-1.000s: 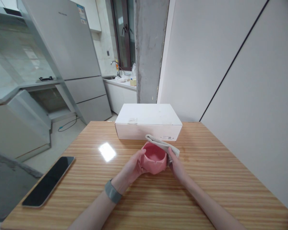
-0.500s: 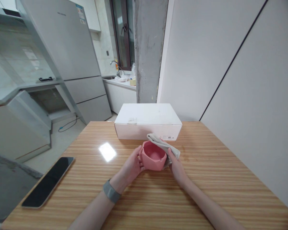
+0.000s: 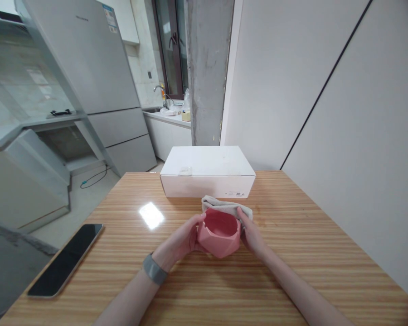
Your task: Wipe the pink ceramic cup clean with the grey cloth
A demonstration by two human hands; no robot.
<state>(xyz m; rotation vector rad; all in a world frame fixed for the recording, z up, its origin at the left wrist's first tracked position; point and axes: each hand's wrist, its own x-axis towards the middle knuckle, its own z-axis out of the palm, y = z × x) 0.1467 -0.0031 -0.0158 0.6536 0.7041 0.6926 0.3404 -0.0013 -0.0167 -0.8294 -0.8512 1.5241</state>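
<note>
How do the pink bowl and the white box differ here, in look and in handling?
The bowl is pink, faceted and open-topped; the box is white, flat-sided and closed. The bowl is gripped by the left hand, with the right hand pressing a grey cloth to its side; the box sits untouched behind. Both are over the wooden table.

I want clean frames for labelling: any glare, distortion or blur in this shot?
Head view: a bright glare patch on the wooden table; wide-angle bending tilts the fridge; pink bowl, grey cloth, left hand and right hand are sharp, softly shadowed.
</note>
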